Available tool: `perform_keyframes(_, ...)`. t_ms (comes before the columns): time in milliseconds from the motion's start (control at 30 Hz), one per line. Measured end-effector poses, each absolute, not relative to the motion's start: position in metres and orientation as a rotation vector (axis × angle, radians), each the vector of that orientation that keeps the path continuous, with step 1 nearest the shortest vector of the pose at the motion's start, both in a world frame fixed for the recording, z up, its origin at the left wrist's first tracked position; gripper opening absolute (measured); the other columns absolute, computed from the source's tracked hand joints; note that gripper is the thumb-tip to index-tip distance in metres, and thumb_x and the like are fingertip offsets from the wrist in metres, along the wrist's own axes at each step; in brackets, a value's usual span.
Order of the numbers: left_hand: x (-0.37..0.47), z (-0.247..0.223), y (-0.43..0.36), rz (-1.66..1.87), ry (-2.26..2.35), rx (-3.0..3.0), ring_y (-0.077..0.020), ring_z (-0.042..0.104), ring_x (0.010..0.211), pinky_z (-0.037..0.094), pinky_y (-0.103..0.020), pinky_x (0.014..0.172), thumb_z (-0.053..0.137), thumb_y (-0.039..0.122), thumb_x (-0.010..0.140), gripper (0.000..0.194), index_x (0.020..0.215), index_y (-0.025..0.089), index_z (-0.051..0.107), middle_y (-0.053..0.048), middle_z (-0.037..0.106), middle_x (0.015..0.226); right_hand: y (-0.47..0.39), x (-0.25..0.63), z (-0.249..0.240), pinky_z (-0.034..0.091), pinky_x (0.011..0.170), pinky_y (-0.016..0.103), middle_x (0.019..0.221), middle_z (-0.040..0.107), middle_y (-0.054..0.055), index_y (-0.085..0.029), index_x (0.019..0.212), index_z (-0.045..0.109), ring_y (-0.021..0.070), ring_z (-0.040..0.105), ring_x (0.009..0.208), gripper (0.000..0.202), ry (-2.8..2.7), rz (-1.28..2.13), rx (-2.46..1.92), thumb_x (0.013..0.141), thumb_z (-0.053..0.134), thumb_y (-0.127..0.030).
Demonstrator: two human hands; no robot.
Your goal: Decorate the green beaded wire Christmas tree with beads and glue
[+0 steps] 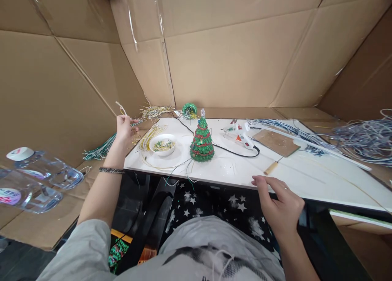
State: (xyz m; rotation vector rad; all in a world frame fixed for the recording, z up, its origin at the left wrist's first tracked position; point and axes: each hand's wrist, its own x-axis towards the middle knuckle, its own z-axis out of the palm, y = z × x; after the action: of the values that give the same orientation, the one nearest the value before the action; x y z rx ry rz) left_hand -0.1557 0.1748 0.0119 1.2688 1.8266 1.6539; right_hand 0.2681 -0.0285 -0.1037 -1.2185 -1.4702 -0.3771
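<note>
My left hand (124, 129) is raised at the left, over the bundles of strands beside the cardboard wall. Its fingers are closed on a thin white strand (121, 107) that curls up above them. At the table's front edge, my right hand (280, 201) has thumb and forefinger pressed together; anything between them is too small to see. Midway between my hands a small beaded Christmas tree (202, 144) stands upright, green with red bands and a clear bead tip. Loose wire ends trail from its base over the table edge.
On the white table (232, 171) are a white bowl (163, 152) of small yellow-green pieces, a glue gun (243, 137), a wooden-handled awl (272, 167) and a brown board (275, 141). A green beaded ring (189, 108) lies behind. Plastic bottles (49, 167) lie left; tangled wires (366, 140) right.
</note>
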Motion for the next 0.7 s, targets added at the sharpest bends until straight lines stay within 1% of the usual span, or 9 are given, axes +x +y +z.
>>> perform_keyframes(67,-0.155,0.007,0.17,1.447,2.07,1.423,-0.0155,0.061,0.06,0.055,-0.035,0.068,0.039,0.027,0.095,0.008,0.101,0.024,0.044,-0.005,0.068,0.09,-0.03,0.272,-0.105,0.055,0.07,0.029,0.069,0.074,0.003,-0.016,0.078,0.07,0.0183,0.072,0.067,0.021,-1.456,-0.388,-1.247,0.095,0.059,-0.022)
perform_keyframes(167,-0.152,-0.001,0.16,1.244,2.217,1.53,-0.0299,0.069,0.093,0.051,-0.047,0.09,0.06,0.024,0.081,0.012,0.09,0.02,0.052,-0.014,0.069,0.099,-0.032,0.277,-0.106,0.055,0.07,0.028,0.069,0.074,0.003,-0.016,0.076,0.07,0.0183,0.072,0.066,0.023,-1.43,-0.399,-1.267,0.095,0.059,-0.023)
perform_keyframes(267,-0.141,-0.001,0.138,1.048,2.35,1.681,-0.0442,0.057,0.122,0.039,-0.057,0.105,0.069,0.023,0.072,0.023,0.091,0.017,0.059,-0.024,0.065,0.12,-0.033,0.282,-0.105,0.055,0.069,0.027,0.067,0.074,0.002,-0.017,0.075,0.07,0.0177,0.072,0.066,0.024,-1.41,-0.396,-1.291,0.095,0.059,-0.024)
perform_keyframes(333,-0.13,0.003,0.114,0.64,2.478,2.07,-0.0416,0.058,0.121,0.043,-0.054,0.101,0.059,0.03,0.083,0.022,0.1,0.016,0.061,-0.022,0.064,0.124,-0.034,0.285,-0.106,0.055,0.069,0.026,0.067,0.074,0.001,-0.017,0.075,0.071,0.0175,0.073,0.066,0.025,-1.386,-0.379,-1.321,0.095,0.059,-0.026)
perform_keyframes(433,-0.111,0.01,0.073,0.134,1.943,2.501,-0.0246,0.068,0.096,0.053,-0.035,0.085,0.051,0.036,0.091,0.023,0.102,0.022,0.064,-0.008,0.07,0.112,-0.036,0.29,-0.108,0.054,0.068,0.025,0.067,0.074,0.002,-0.016,0.076,0.073,0.0179,0.073,0.067,0.025,-1.317,-0.336,-1.354,0.094,0.06,-0.028)
perform_keyframes(467,-0.105,0.012,0.061,0.071,1.768,2.555,-0.0221,0.069,0.092,0.053,-0.032,0.081,0.052,0.038,0.09,0.026,0.108,0.023,0.064,-0.006,0.069,0.114,-0.037,0.291,-0.11,0.054,0.069,0.025,0.066,0.075,0.003,-0.016,0.077,0.073,0.018,0.073,0.067,0.025,-1.293,-0.319,-1.361,0.094,0.06,-0.029)
perform_keyframes(533,-0.094,0.013,0.041,0.05,1.778,2.688,-0.0231,0.069,0.095,0.053,-0.033,0.082,0.052,0.035,0.092,0.03,0.117,0.024,0.062,-0.007,0.064,0.126,-0.039,0.293,-0.113,0.054,0.07,0.025,0.067,0.075,0.003,-0.016,0.078,0.074,0.0182,0.073,0.067,0.026,-1.255,-0.279,-1.38,0.094,0.06,-0.031)
perform_keyframes(633,-0.083,0.009,0.026,0.083,1.884,2.812,-0.0237,0.07,0.092,0.054,-0.035,0.079,0.048,0.032,0.094,0.029,0.118,0.024,0.062,-0.008,0.059,0.133,-0.042,0.296,-0.117,0.053,0.069,0.025,0.067,0.075,0.003,-0.016,0.076,0.074,0.0181,0.072,0.067,0.029,-1.23,-0.229,-1.404,0.094,0.06,-0.033)
perform_keyframes(700,-0.081,0.003,0.023,0.117,1.919,2.845,-0.0237,0.07,0.09,0.054,-0.034,0.074,0.048,0.033,0.095,0.028,0.117,0.023,0.062,-0.009,0.06,0.13,-0.043,0.297,-0.118,0.053,0.069,0.026,0.068,0.075,0.004,-0.017,0.076,0.074,0.0185,0.072,0.068,0.03,-1.218,-0.206,-1.413,0.094,0.059,-0.035)
